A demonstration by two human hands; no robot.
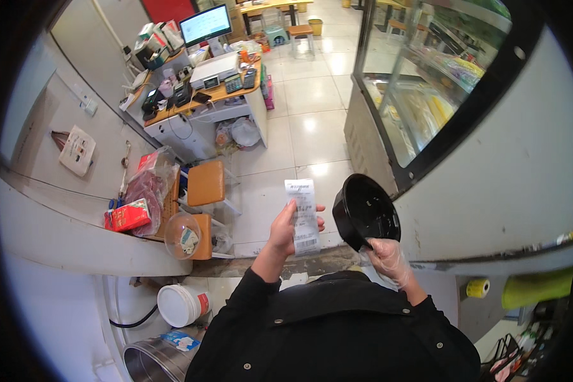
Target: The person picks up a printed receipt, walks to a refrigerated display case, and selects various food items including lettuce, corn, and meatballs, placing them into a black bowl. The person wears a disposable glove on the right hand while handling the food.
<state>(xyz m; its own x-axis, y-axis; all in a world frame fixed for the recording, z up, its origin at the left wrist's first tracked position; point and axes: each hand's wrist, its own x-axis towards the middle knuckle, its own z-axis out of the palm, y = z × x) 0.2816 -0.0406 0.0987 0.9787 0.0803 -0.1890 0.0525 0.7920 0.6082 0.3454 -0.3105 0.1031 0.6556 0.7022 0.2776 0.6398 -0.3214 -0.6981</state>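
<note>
A slip of white printed paper (304,223) is gripped in the bare left hand (281,229), its fingers curled behind the sheet and the thumb laid along the front, at the centre of the view above a tiled floor (317,95). To the right, a round black bowl (344,219) is held by the right hand (391,260), which is sheathed in clear plastic and closed on the near rim; the bowl is tilted, with its dark inside exposed, and is held apart from the paper. To the left, two stools (205,183) with orange-brown seats are seen, a clear tub (174,237) of papers set by the nearer one. A red package (128,216) is laid beyond the tub; a white bucket (178,305) is placed lower down, near a steel container (148,364). Farther off, a desk (258,107) is topped by a lit monitor (205,25). The right side is dominated by a glass-fronted display case (395,108).
</note>
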